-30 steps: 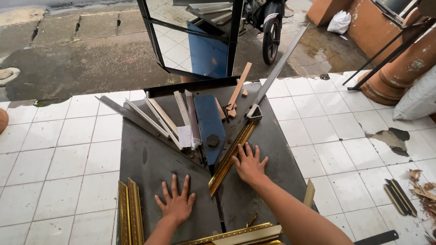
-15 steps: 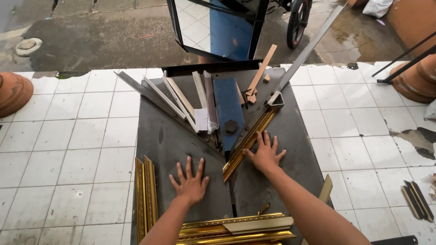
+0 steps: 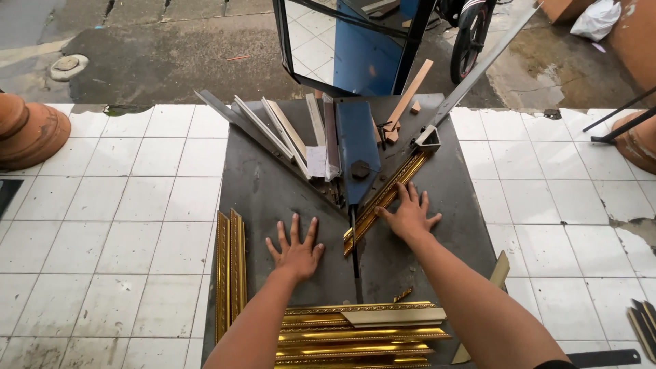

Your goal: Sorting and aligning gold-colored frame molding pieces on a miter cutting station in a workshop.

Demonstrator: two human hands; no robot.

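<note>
My left hand (image 3: 296,249) lies flat, fingers spread, on the dark grey worktable (image 3: 273,191), holding nothing. My right hand (image 3: 410,213) presses with spread fingers on a gold moulding strip (image 3: 386,198) that runs diagonally along the right fence toward the blue cutter head (image 3: 356,147) at the table's middle. A dark slot (image 3: 354,253) runs from the cutter toward me between my hands.
Two gold moulding strips (image 3: 229,270) lie along the table's left edge, several more (image 3: 359,335) are stacked at the near edge. White and grey strips (image 3: 273,130) fan out at the back left. Wood offcuts (image 3: 406,92), a mirror (image 3: 342,41), clay pots (image 3: 27,130) and white tiled floor surround the table.
The view has shifted a little; both hands stay flat on the table, the right one still on the gold strip, which sits in the same place.
</note>
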